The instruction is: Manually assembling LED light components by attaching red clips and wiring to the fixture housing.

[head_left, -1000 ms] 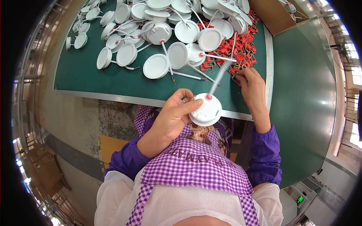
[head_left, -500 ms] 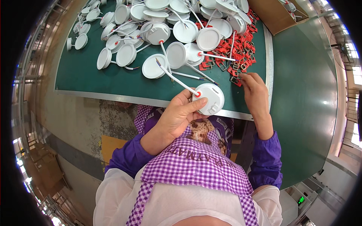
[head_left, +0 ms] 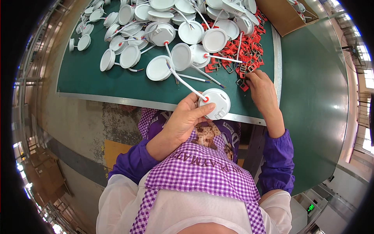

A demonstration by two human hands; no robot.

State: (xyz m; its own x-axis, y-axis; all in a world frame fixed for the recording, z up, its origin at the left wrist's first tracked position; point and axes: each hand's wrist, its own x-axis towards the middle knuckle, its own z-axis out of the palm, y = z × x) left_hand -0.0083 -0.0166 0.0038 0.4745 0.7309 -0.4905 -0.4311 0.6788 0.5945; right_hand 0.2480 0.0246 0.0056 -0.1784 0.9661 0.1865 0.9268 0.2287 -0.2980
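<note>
In my left hand (head_left: 186,118) is a round white downlight (head_left: 215,104), its back plate tilted up. The thumb lies across the plate and the fingers are under the rim. From a red grommet on this light, a white cable (head_left: 187,85) reaches away to the upper left, ending in bare wires. My right hand (head_left: 263,90) is at the near edge of a heap of red clips (head_left: 249,50) with metal frames. Its thumb and forefinger are pinched on a red clip (head_left: 244,85) there, partly covered by the fingertips.
Many white downlights (head_left: 158,68) with cables are heaped over the green table (head_left: 89,84). A cardboard box (head_left: 286,17) stands at the far right. A metal strip (head_left: 277,58) divides the tabletop from another green surface (head_left: 311,117) on the right.
My right hand has shifted slightly, and the red clip at its fingertips has turned a little. The downlight in my left hand has barely moved, its cable end swinging slightly right.
</note>
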